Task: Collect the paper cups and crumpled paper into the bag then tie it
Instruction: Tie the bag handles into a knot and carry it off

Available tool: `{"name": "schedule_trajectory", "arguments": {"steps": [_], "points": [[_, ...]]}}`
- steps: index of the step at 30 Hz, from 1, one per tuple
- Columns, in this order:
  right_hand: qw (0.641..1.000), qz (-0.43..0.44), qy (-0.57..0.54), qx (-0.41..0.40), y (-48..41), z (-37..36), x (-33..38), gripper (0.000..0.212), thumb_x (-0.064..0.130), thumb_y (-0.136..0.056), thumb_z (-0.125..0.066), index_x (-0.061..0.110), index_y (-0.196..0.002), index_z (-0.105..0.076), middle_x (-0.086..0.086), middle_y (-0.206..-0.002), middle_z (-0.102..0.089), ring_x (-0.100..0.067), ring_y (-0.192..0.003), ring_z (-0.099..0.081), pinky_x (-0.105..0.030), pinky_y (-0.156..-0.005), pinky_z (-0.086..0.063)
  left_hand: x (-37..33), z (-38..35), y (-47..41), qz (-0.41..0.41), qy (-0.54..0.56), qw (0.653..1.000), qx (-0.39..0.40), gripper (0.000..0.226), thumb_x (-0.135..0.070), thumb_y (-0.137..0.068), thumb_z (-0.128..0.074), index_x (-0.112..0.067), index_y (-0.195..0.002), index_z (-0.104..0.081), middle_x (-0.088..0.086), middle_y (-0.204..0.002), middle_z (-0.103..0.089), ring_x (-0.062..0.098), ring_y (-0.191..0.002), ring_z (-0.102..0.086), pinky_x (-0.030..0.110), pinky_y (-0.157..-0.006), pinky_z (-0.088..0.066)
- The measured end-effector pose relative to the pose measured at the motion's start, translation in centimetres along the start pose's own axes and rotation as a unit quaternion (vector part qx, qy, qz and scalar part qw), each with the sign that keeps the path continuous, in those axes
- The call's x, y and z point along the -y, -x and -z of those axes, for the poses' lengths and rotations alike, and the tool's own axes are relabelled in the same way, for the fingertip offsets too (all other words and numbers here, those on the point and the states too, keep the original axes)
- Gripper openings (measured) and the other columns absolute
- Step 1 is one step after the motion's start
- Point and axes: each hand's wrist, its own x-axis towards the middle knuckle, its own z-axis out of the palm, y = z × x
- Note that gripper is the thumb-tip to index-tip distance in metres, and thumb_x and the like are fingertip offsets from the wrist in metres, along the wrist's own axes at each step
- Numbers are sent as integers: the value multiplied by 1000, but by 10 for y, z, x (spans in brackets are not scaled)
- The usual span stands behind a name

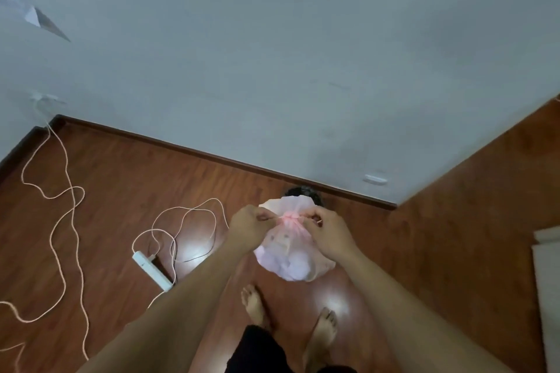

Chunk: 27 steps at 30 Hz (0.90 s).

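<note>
**Fingers pinch the bag's neck from both sides as the knot is drawn**

Fingers (263, 217) of the left hand (247, 225) and those of the right hand (328, 228) are each clenched on a strand of the pink neck of the bag (288, 254), one to either side of the gathered point (290, 217). The two grips face each other across that point, which suits pulling outward to cinch a knot. That is a judgement from the posture; whether the knot is complete cannot be told.

The bag is a thin, translucent pink-white plastic one, held up in the air in front of the person, above the wooden floor (121, 191) and ahead of the bare feet (254, 303). Holding it aloft lets the contents hang low in the belly and leaves the neck slack enough to twist and tie. Pale rounded shapes show through the film, probably crumpled paper and cups, though none can be made out singly. No loose cups or paper lie on the visible floor, so collecting looks done and tying is the step in hand.

A white power strip (151, 271) with trailing pale cords (60, 221) lies on the floor to the left, well apart from the bag.

Faint marks show on the bag's side, too blurred to read. No brand or lettering is legible anywhere.
</note>
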Motion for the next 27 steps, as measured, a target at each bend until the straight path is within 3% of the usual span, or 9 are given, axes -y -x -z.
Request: {"name": "schedule_trajectory", "arguments": {"steps": [2, 5, 8, 11, 14, 18, 21, 23, 27], "points": [[1000, -27, -3, 2, -21, -4, -6, 11, 24, -101, -75, 35, -101, -79, 15, -106, -79, 2, -96, -71, -18, -84, -52, 5, -2, -26, 3, -10, 1000, 9, 7, -50, -80, -79, -51, -72, -80, -16, -89, -81, 6, -89, -76, 27, -81, -57], [998, -59, -4, -12, -53, -14, -14, 17, 21, -101, -74, 37, -100, -77, 16, -107, -78, 4, -96, -69, -12, -81, -48, 14, -6, -65, 7, -22, 999, 35, 8, -40, -87, -82, -34, -86, -87, -13, -92, -83, 6, -90, -75, 24, -80, -54], [995, -100, 3, -16, -79, -22, -17, 14, 20, -103, -72, 30, -108, -80, 16, -109, -77, -3, -101, -70, -3, -77, -44, 21, -8, -100, 3, -27, 998, 57, 22, -45, -81, -75, -30, -91, -88, -13, -95, -84, 8, -94, -76, 26, -85, -56], [992, -124, 4, -26, -106, -28, -21, 15, 22, -105, -71, 27, -115, -81, 16, -112, -78, -5, -104, -71, -5, -77, -44, 29, -9, -139, 1, -44, 996, 78, 10, -31, -91, -80, -28, -94, -89, -11, -96, -84, 2, -88, -72, 10, -76, -47], [989, -144, 7, -37, -131, -32, -28, 15, 19, -104, -71, 22, -113, -82, 14, -106, -77, -6, -99, -69, -2, -71, -43, 37, -12, -171, -41, -89, 992, 84, 11, -32, -95, -79, -28, -98, -89, -9, -99, -84, 4, -90, -71, -1, -70, -38], [985, -168, 9, -41, -161, -40, -42, 20, 14, -104, -68, 26, -109, -82, 22, -99, -72, -2, -96, -67, -3, -76, -44, 46, -22, -211, -27, -100, 988, 116, 13, -34, -97, -77, -32, -102, -88, -8, -103, -84, 9, -99, -74, 1, -70, -40], [983, -179, 6, -38, -184, -44, -54, 23, 13, -104, -65, 27, -110, -83, 17, -104, -77, -9, -101, -70, -22, -82, -52, 48, -33, -238, -7, -127, 982, 140, 19, -36, -99, -72, -29, -109, -87, -4, -106, -84, 15, -100, -76, 17, -83, -52], [983, -179, 10, -39, -199, -45, -61, 24, 12, -105, -64, 26, -111, -83, 15, -106, -78, -6, -95, -68, -17, -78, -49, 52, -41, -254, -13, -131, 982, 138, 19, -35, -99, -71, -31, -108, -87, -5, -105, -84, 14, -95, -77, 17, -80, -52], [981, -183, 14, -56, -222, -48, -79, 25, 10, -103, -63, 23, -110, -83, 16, -104, -77, 3, -88, -64, -7, -72, -42, 61, -55, -279, -15, -113, 986, 122, 16, -31, -97, -73, -33, -100, -88, -8, -98, -84, 8, -87, -75, 3, -68, -42]]}}
